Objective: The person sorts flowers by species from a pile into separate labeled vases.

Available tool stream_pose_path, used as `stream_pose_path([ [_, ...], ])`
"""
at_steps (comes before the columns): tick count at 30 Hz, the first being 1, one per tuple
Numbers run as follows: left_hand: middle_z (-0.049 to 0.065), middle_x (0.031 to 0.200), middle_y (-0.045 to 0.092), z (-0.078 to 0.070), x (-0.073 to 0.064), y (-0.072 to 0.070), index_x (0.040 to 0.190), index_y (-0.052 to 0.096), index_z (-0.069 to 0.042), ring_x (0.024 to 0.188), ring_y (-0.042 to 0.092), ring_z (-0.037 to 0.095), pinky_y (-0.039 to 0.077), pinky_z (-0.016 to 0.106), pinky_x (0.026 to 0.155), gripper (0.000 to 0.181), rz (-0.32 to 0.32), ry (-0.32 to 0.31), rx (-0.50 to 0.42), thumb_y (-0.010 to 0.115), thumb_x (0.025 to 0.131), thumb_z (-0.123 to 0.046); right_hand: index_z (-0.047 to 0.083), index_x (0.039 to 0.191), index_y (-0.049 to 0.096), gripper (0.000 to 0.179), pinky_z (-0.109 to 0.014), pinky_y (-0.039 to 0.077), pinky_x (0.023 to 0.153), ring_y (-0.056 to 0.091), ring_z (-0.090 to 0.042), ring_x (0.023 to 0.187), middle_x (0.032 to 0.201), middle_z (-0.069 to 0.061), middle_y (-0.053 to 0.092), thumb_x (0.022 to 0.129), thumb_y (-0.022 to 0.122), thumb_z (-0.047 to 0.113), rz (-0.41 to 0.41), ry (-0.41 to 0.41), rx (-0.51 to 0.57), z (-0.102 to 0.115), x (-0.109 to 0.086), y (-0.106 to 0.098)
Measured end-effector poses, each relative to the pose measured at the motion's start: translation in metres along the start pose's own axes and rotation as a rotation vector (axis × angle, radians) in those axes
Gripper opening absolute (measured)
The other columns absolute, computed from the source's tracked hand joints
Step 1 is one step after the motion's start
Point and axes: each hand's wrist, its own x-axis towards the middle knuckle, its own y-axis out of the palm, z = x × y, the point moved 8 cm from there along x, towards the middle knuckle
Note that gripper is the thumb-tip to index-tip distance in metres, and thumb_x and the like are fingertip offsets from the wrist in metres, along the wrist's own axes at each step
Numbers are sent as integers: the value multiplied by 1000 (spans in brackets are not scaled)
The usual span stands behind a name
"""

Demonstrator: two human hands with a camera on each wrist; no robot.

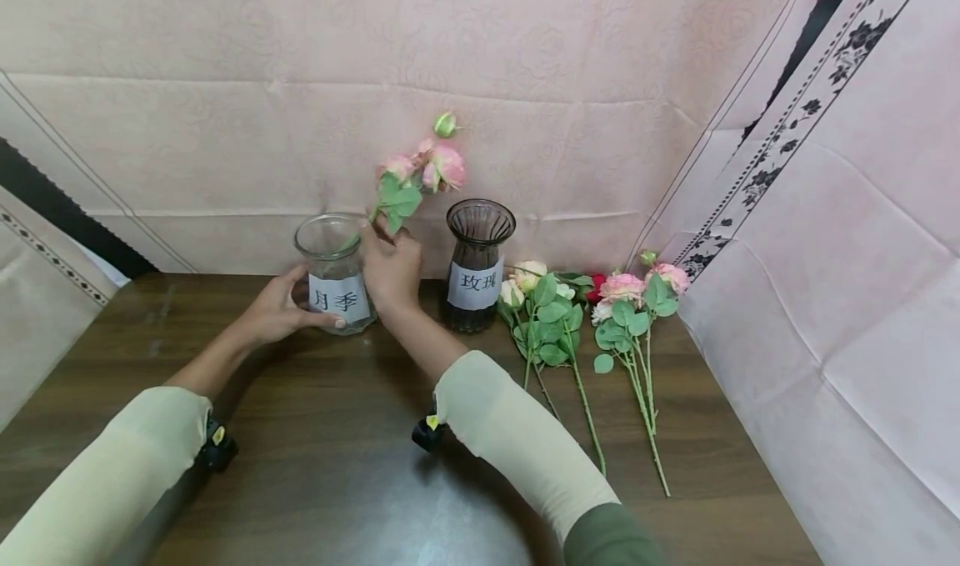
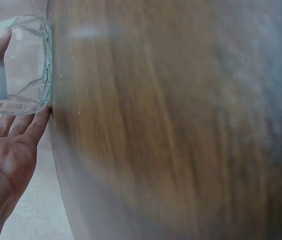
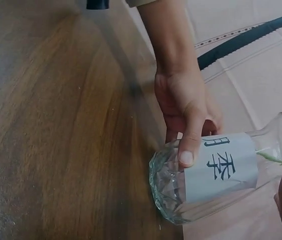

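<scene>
Left hand [image 1: 279, 309] has the clear vase [image 1: 337, 276] gripped low down, thumb across the front by the label and fingers round the other side. Right hand [image 1: 393, 270] is up at the vase's mouth, pinching a pink rose [image 1: 442, 167] by its stem [image 3: 275, 159]. Lower bit of the stem is inside the neck, but the label hides how far down it goes, so can't tell. Blooms and a green bud stick up above, leaning right.

Vase stands upright near the back edge of the tabletop [image 1: 337, 466], left of the middle. Label says 月季, btw. Dark vase [image 1: 476, 253] is also upright along that back edge, just right of the right hand, with its own white label.

Over towards the back right corner there's a bunch of pale roses [image 1: 551, 316], then more pink ones [image 1: 637, 324] closer to the right edge, stems pointing at the front edge. Bit of red flower [image 1: 596, 288] peeks out between them.
</scene>
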Motion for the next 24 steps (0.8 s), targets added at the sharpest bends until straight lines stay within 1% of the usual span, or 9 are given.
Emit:
stream_pose_path([
  [2,18,147,69,0,0,0,174,37,-13,120,70,16,61,21,91,111,4,-1,1,102,86,-26,8,134,83,28,-21,62,99,80,-22,121,130,-12,84,111,74,20,46,-13,-77,-1,-2,4],
  [6,19,149,66,0,1,1,175,36,-11,127,69,27,60,20,94,111,14,0,5,102,87,-26,14,138,82,33,-35,65,98,80,-22,116,129,-6,83,114,68,33,121,-20,-244,-5,-9,6],
  [10,19,150,66,0,0,0,175,35,-12,131,68,37,60,20,93,112,15,-11,18,102,87,-28,20,144,79,45,-35,63,103,78,-11,118,131,3,84,113,66,49,145,34,-279,-14,-17,2],
  [12,20,149,66,0,0,-1,175,35,-12,132,68,39,60,22,92,112,14,-11,23,102,87,-29,17,125,88,46,-30,62,94,76,-6,104,108,5,86,112,64,55,150,47,-287,-19,-21,-2],
  [14,20,148,67,0,0,-1,175,36,-12,131,68,39,60,23,91,111,10,-12,30,102,87,-29,12,97,89,55,-29,56,81,68,-7,85,80,4,76,112,62,58,161,46,-313,-23,-25,-6],
  [16,20,147,67,0,0,-1,174,37,-11,131,68,38,60,23,91,109,7,-9,35,101,87,-29,15,90,88,57,-31,51,77,61,-9,79,69,7,65,111,62,61,175,54,-339,-29,-29,-11],
  [18,21,147,67,0,0,-1,173,39,-12,131,68,38,59,23,91,108,-2,-12,36,102,87,-27,22,94,91,50,-29,54,81,64,-4,83,73,13,70,110,64,62,195,68,-364,-33,-31,-15],
  [21,22,149,66,1,1,-1,173,38,-11,133,67,39,58,22,92,108,-3,-7,43,101,87,-26,36,119,90,32,-32,60,92,68,-1,94,93,18,81,107,71,58,220,90,-381,-39,-33,-22],
  [24,22,149,67,2,1,-1,173,39,-10,133,67,39,58,22,92,108,-9,-6,39,102,86,-25,32,118,91,28,-36,63,94,73,-2,97,102,13,87,107,74,51,251,92,-399,-44,-32,-29],
])
